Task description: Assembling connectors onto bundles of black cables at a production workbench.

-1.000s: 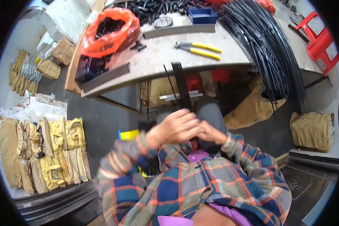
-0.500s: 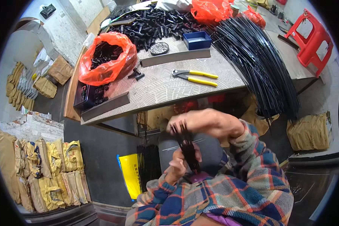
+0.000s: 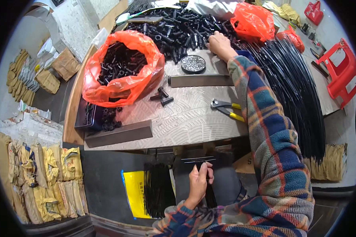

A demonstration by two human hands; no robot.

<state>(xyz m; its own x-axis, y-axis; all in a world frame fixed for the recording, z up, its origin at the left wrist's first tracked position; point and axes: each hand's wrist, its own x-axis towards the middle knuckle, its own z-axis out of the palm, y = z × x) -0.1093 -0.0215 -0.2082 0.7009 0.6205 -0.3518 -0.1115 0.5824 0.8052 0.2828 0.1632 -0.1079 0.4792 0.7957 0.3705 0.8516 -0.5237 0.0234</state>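
My left hand (image 3: 199,182) is closed over my lap around a bundle of thin black rods (image 3: 211,197). The bundle hangs below the fingers and is partly hidden by them. Just beyond the fingertips, two thin pale lines (image 3: 197,159) run crosswise over the dark lap. My right arm is stretched across the table (image 3: 186,122). At the near edge of the pile of black plastic tube fittings (image 3: 182,29), my right hand (image 3: 220,45) has its fingers bent down. What they pinch, if anything, is hidden.
An open red bag (image 3: 91,93) of black parts stands left. Nearer the middle are a round tin (image 3: 193,64), metal bars (image 3: 199,81) and yellow-handled pincers (image 3: 225,106), partly behind my sleeve. Long black rods (image 3: 296,87) droop off the right side. A red stool (image 3: 340,71) stands beyond.
My right hand has left the bundle over my lap and reached forward to the pile of fittings. The left hand keeps the bundle, now lower and less visible. The view has shifted.
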